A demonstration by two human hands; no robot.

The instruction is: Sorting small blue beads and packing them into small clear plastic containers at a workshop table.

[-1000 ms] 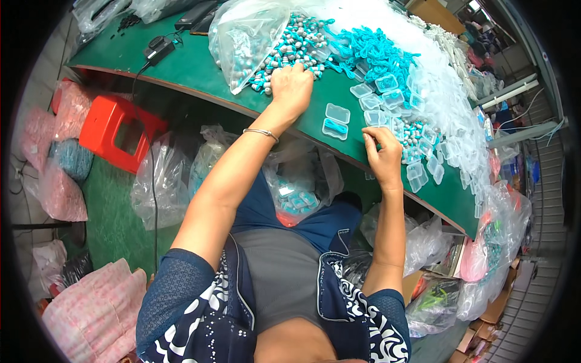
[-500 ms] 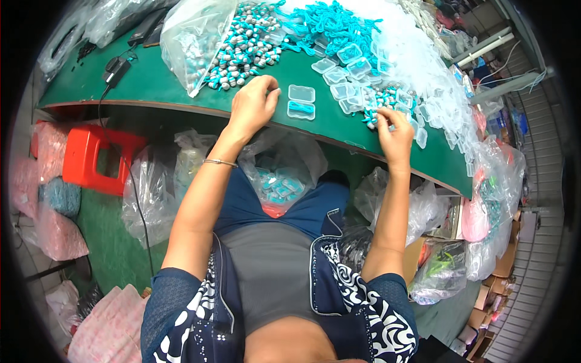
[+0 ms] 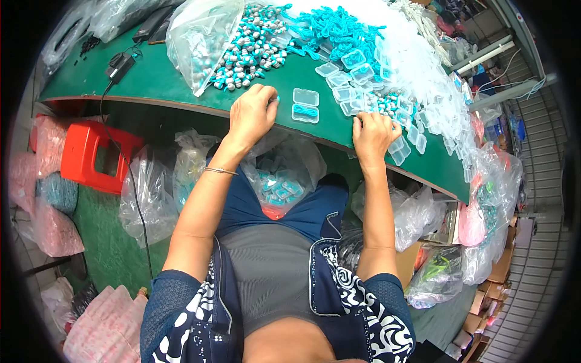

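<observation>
My left hand [image 3: 253,115] is closed over the front of the green table, with a bit of teal showing at its fingertips. Right of it lies an opened small clear plastic box [image 3: 305,98], a coiled teal cord [image 3: 305,111] in its nearer half. My right hand [image 3: 374,136] has its fingers bent down at the table's front edge; what they hold, if anything, is hidden. Just beyond that hand is a small pile of teal-and-grey earplugs [image 3: 393,106]. Another clear box [image 3: 398,150] sits against its right side.
A larger earplug heap [image 3: 254,48] lies beside a clear bag [image 3: 203,42]. Behind are teal cords [image 3: 339,30] and many clear boxes [image 3: 417,72]. Between my knees hangs a bag of filled boxes [image 3: 281,184]. A red stool [image 3: 94,157] and a black cable [image 3: 136,206] are at left.
My right hand has moved left and toward me, from the small earplug pile to the table edge. My left hand stays almost in place, with teal now visible at its fingertips.
</observation>
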